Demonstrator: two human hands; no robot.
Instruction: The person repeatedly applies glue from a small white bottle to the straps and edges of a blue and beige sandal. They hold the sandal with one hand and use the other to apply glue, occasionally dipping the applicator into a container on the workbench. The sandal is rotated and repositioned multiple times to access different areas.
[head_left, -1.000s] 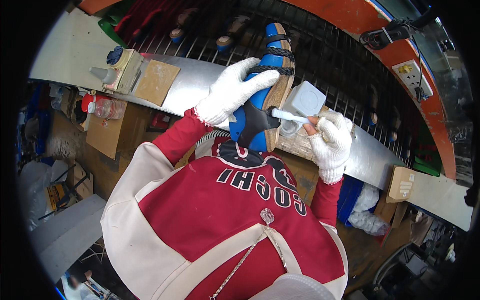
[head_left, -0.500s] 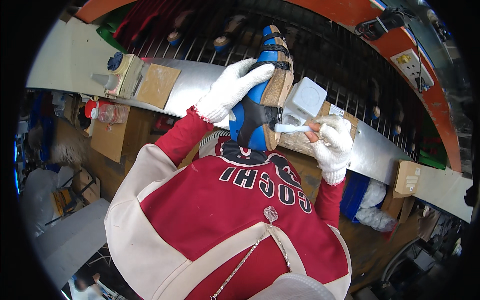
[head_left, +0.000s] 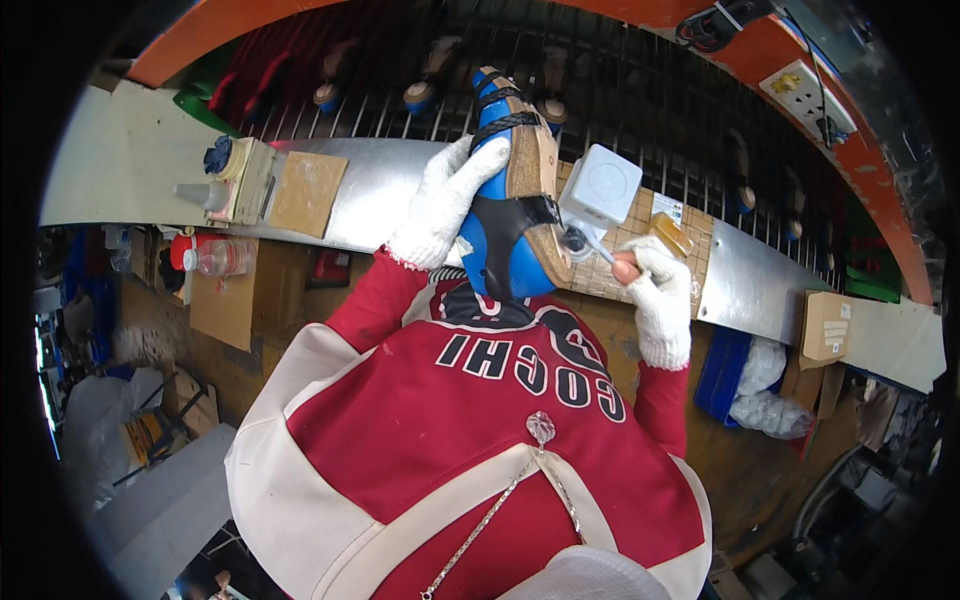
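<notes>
My left hand [head_left: 438, 212], in a white knit glove, grips a blue shoe last [head_left: 492, 195] by its side. The last is tilted, its narrow end pointing away from me. Black sandal straps [head_left: 515, 218] wrap around it, and a tan cork-like sole [head_left: 526, 160] shows on its right face. My right hand [head_left: 662, 305], also gloved, has bare fingertips pinching a small pale-handled brush [head_left: 602, 250]. The brush's dark head is close to the sole's near end; I cannot tell whether they touch. Just beyond the brush is a white plastic container [head_left: 605, 185].
A metal-edged bench [head_left: 385, 180] runs across, with a wire-mat-like board [head_left: 690, 225] under the container. An amber block [head_left: 672, 237] lies on that board. Behind is a rack of metal bars [head_left: 400, 125] with several lasts. A cardboard piece [head_left: 308, 185] lies left.
The last has shifted left and turned slightly, showing more of its sole. My right hand has tilted the brush, its head now angled up toward the container side.
</notes>
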